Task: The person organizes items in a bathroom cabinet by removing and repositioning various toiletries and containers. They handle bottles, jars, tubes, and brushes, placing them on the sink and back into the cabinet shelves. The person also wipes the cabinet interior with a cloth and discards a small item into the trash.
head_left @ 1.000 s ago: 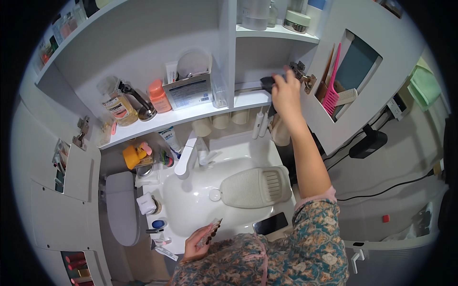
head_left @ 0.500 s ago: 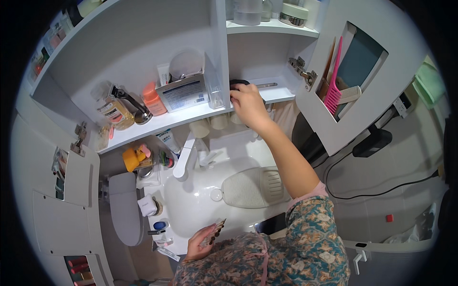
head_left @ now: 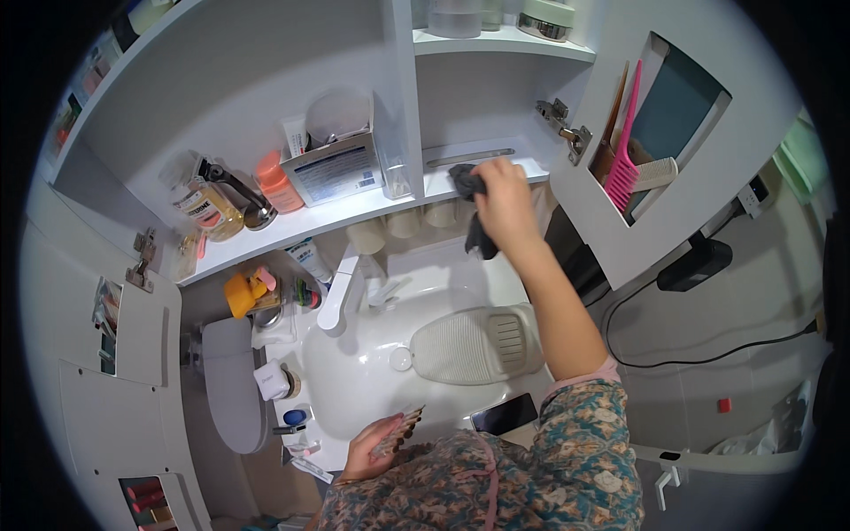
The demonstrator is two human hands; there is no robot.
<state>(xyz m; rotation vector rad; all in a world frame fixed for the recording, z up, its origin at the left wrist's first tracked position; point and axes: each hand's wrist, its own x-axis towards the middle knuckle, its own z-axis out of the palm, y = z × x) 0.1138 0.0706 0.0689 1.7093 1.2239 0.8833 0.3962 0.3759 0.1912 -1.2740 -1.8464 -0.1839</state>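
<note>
The right grip (head_left: pixel 506 199) is bent with its fingers drawn together on a dark grey cloth (head_left: pixel 467 180), bunched at the front edge of the far right shelf (head_left: pixel 529 167), with a part hanging below that edge; whether the cloth touches the shelf I cannot tell. A slim metallic bar (head_left: pixel 469 157) lies just behind it on the shelf. The left grip (head_left: pixel 368 450) is curled around a fan of slim sticks (head_left: pixel 410 426), above the near side of the white basin (head_left: pixel 354 380). A ribbed washboard (head_left: pixel 456 350) lies in the basin's right half; the white faucet (head_left: pixel 336 296) stands at its far left. A dark phone (head_left: pixel 503 414) lies near right. Farther right, a pink comb (head_left: pixel 624 168) stands in the cabinet door (head_left: pixel 611 243).
</note>
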